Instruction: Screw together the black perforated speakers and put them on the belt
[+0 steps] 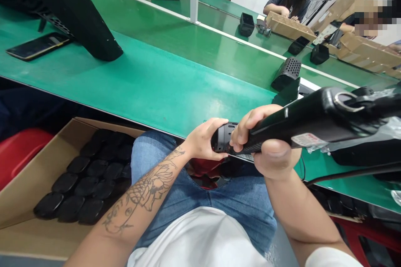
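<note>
A long black tubular appliance (313,123) lies across my lap and reaches out to the right, with a metal ring near its far end and a white label on its side. My right hand (266,146) is wrapped around its body. My left hand (203,139) holds the slotted black end piece (223,137) at its near end. Below my left forearm, an open cardboard box (46,175) holds several rounded black parts (84,179) in rows.
A green workbench (150,87) runs across the view, holding a phone (37,46), a large black shell (72,12) and a perforated black part (286,71). Beyond a white rail, a co-worker (282,8) handles a cardboard tray (290,25). A red seat (19,154) stands at left.
</note>
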The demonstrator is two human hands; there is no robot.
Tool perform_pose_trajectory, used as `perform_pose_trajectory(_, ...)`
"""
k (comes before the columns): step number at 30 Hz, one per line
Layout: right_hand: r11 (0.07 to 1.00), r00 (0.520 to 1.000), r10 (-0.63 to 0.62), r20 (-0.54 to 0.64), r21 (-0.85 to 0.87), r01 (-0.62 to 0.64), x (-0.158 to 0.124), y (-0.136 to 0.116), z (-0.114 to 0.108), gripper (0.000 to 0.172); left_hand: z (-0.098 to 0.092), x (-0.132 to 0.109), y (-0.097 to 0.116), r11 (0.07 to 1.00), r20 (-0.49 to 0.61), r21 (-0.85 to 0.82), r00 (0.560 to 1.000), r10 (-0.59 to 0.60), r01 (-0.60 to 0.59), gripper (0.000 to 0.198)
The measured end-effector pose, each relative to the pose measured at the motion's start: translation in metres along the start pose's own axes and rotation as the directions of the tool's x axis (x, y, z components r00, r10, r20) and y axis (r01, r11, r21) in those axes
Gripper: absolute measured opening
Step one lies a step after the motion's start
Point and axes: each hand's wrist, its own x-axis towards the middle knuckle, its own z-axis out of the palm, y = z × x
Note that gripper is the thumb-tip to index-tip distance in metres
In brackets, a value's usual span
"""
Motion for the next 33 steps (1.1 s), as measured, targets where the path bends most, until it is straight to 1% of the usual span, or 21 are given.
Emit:
perform_pose_trajectory(3, 1.0, 1.0, 0.019, 0.024, -0.005, -0.019, 0.0, 0.0, 0.0, 0.029, 0.0, 0.0, -0.001, 1.0, -0.007, 0.004, 1.0, 0.009, -0.009, 0.104)
perform_pose_trajectory(7, 0.999, 0.999, 0.036, 0.034, 0.031, -0.037, 0.005, 0.002, -0.005, 0.024, 0.0, 0.0, 0.002, 1.0, -0.009, 0.023, 1.0, -0.017, 0.017, 0.096)
perform_pose_trajectory(9, 0.998, 0.998, 0.037, 0.057, 0.054, -0.04, 0.007, 0.004, -0.007, 0.022, -0.001, 0.0, 0.003, 1.0, -0.007, 0.026, 1.0, -0.016, 0.017, 0.095)
perform_pose_trajectory(11, 0.998, 0.998, 0.028, 0.048, 0.05, -0.031, 0.007, 0.006, -0.005, 0.022, -0.001, 0.0, 0.003, 0.999, -0.002, 0.034, 1.0, -0.012, 0.012, 0.096)
perform_pose_trajectory(13, 1.0, 1.0, 0.009, -0.008, 0.027, -0.009, 0.004, 0.005, -0.001, 0.024, -0.001, 0.0, 0.003, 0.998, -0.007, 0.056, 1.0, -0.009, 0.01, 0.098)
perform_pose_trajectory(15, 1.0, 0.996, -0.017, -0.085, 0.01, 0.018, 0.0, -0.002, 0.005, 0.031, -0.001, -0.001, 0.003, 0.996, -0.009, 0.086, 1.0, -0.005, 0.006, 0.1)
perform_pose_trajectory(17, 0.998, 0.984, -0.066, -0.163, -0.003, 0.066, -0.003, -0.016, 0.006, 0.041, 0.001, -0.004, 0.005, 0.991, -0.021, 0.137, 1.0, 0.004, -0.001, 0.102)
perform_pose_trajectory(19, 0.988, 0.951, -0.154, -0.267, -0.056, 0.145, -0.004, -0.035, -0.002, 0.045, 0.007, -0.011, 0.013, 0.972, -0.076, 0.235, 0.997, -0.003, 0.021, 0.105)
perform_pose_trajectory(21, 0.966, 0.901, -0.246, -0.356, -0.165, 0.198, -0.001, -0.053, -0.023, 0.046, 0.019, -0.022, 0.029, 0.933, -0.186, 0.347, 0.982, -0.033, 0.098, 0.107)
perform_pose_trajectory(22, 0.951, 0.874, -0.284, -0.395, -0.234, 0.203, 0.002, -0.06, -0.037, 0.046, 0.028, -0.03, 0.038, 0.911, -0.244, 0.383, 0.968, -0.057, 0.15, 0.109)
perform_pose_trajectory(23, 0.926, 0.833, -0.343, -0.435, -0.306, 0.222, 0.006, -0.064, -0.053, 0.048, 0.037, -0.039, 0.049, 0.897, -0.299, 0.397, 0.952, -0.073, 0.193, 0.11)
perform_pose_trajectory(24, 0.888, 0.762, -0.426, -0.488, -0.387, 0.248, 0.01, -0.067, -0.071, 0.046, 0.048, -0.049, 0.06, 0.895, -0.332, 0.384, 0.939, -0.093, 0.225, 0.11)
perform_pose_trajectory(25, 0.841, 0.674, -0.504, -0.54, -0.483, 0.243, 0.014, -0.067, -0.09, 0.042, 0.06, -0.059, 0.071, 0.902, -0.358, 0.359, 0.928, -0.107, 0.242, 0.108)
perform_pose_trajectory(26, 0.785, 0.586, -0.579, -0.566, -0.582, 0.213, 0.018, -0.066, -0.109, 0.037, 0.073, -0.069, 0.08, 0.913, -0.379, 0.327, 0.919, -0.111, 0.245, 0.105)
perform_pose_trajectory(27, 0.736, 0.536, -0.626, -0.567, -0.657, 0.165, 0.022, -0.063, -0.128, 0.031, 0.085, -0.079, 0.088, 0.924, -0.383, 0.302, 0.917, -0.108, 0.236, 0.103)
perform_pose_trajectory(29, 0.687, 0.51, -0.653, -0.56, -0.722, 0.087, 0.027, -0.055, -0.161, 0.023, 0.108, -0.094, 0.099, 0.933, -0.356, 0.292, 0.929, -0.098, 0.21, 0.102)
perform_pose_trajectory(31, 0.67, 0.538, -0.647, -0.54, -0.739, 0.064, 0.027, -0.047, -0.184, 0.026, 0.123, -0.099, 0.101, 0.949, -0.283, 0.284, 0.958, -0.055, 0.138, 0.102)
perform_pose_trajectory(32, 0.672, 0.561, -0.636, -0.53, -0.737, 0.065, 0.026, -0.044, -0.192, 0.03, 0.126, -0.096, 0.101, 0.959, -0.219, 0.276, 0.976, -0.007, 0.069, 0.099)
perform_pose_trajectory(33, 0.678, 0.581, -0.624, -0.522, -0.732, 0.07, 0.024, -0.041, -0.198, 0.034, 0.125, -0.088, 0.1, 0.964, -0.147, 0.263, 0.987, 0.067, -0.026, 0.093)
